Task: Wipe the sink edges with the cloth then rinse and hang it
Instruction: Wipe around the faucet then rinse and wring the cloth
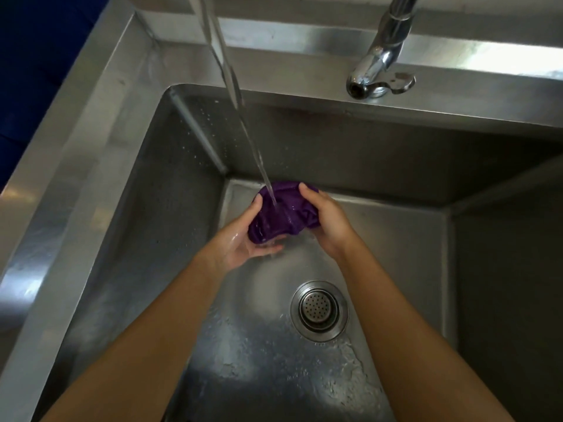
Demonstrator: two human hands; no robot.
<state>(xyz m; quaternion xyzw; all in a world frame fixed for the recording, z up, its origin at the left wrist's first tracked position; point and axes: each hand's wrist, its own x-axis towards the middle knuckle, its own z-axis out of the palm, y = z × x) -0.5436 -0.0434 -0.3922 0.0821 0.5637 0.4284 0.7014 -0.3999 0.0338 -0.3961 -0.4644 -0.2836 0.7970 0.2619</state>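
Note:
A bunched purple cloth is held low inside the steel sink, over the far part of the basin floor. A stream of water falls from above straight onto the cloth. My left hand cups the cloth from below and on its left, palm up and wet. My right hand grips the cloth's right side, thumb over its top edge. Part of the cloth is hidden between the two hands.
A chrome tap base with its lever stands on the back ledge at the right. The round drain strainer sits in the wet basin floor near my right forearm. A dark blue surface borders the sink's left rim.

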